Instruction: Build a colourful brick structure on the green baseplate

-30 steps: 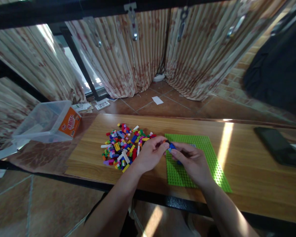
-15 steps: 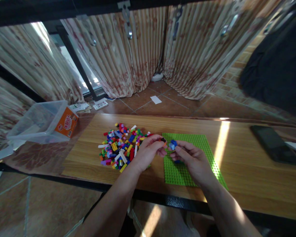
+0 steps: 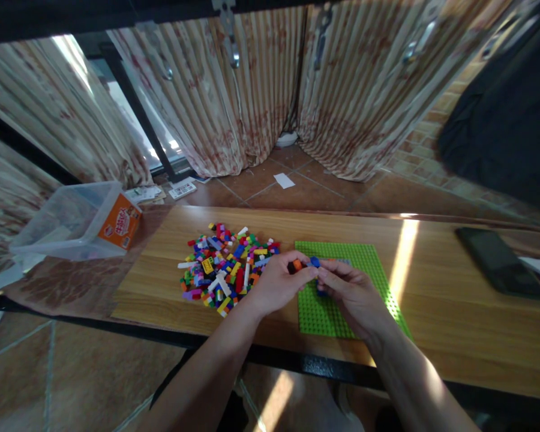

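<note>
Both hands meet over the left part of a green studded baseplate (image 3: 369, 264) on a wooden table. My left hand (image 3: 276, 285) pinches a small orange brick (image 3: 297, 264) at its fingertips. Touching it, my right hand (image 3: 348, 291) pinches a small blue brick piece (image 3: 315, 262). A pile of loose coloured bricks (image 3: 225, 264) lies just left of the hands. A grey flat piece (image 3: 342, 261) shows on the baseplate behind the right fingers.
A clear plastic tub with an orange label (image 3: 72, 219) stands at the table's left end. A black phone (image 3: 499, 261) lies at the far right. Curtains hang behind, with tiled floor beyond the table's far edge (image 3: 297, 210).
The two hands, slightly apart half a second ago, have come together so the orange and blue pieces touch. They sit a little lower over the baseplate.
</note>
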A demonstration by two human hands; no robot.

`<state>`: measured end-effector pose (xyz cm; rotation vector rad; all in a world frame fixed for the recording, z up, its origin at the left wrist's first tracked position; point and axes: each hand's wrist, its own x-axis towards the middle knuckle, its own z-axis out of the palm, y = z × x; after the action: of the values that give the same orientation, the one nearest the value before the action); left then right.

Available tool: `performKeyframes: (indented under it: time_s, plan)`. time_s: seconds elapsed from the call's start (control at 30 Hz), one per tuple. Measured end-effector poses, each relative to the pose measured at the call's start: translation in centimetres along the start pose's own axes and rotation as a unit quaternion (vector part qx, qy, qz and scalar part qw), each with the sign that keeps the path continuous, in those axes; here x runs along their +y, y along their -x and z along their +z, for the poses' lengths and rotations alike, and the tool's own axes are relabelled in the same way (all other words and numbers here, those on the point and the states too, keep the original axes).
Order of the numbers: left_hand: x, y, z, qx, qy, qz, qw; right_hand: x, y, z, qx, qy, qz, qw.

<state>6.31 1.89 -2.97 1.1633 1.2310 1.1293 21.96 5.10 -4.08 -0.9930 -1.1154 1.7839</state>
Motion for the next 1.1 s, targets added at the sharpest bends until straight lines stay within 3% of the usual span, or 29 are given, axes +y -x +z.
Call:
performKeyframes:
  time_s: [0.2,0.37,0.47,0.6,0.9,1.1]
  plan:
    - [0.5,0.0,-0.3,0.002,0.0,0.017,1.0,-0.7,-0.2,-0.9,0.022,0.061,-0.034,0.997]
    - [1.2,-0.1,-3.5,0.123,-0.127,0.028,0.984,-1.3,-0.9,-4.4,0.105,0.244,-0.104,0.958]
    - [1.7,0.0,-6.1,0.191,-0.284,0.04,0.939,-1.3,-0.9,-6.2,0.11,0.375,-0.123,0.912]
    - [2.1,0.3,-8.1,0.208,-0.48,-0.009,0.852,-1.3,-0.5,-6.5,0.089,0.538,-0.158,0.824]
    - [2.1,0.4,-8.1,0.212,-0.554,-0.081,0.801,-0.8,-0.8,-5.7,0.075,0.59,-0.206,0.778]
    - [2.1,0.4,-8.2,0.225,-0.52,-0.064,0.821,-0.5,-1.0,-5.5,0.051,0.613,-0.236,0.753]
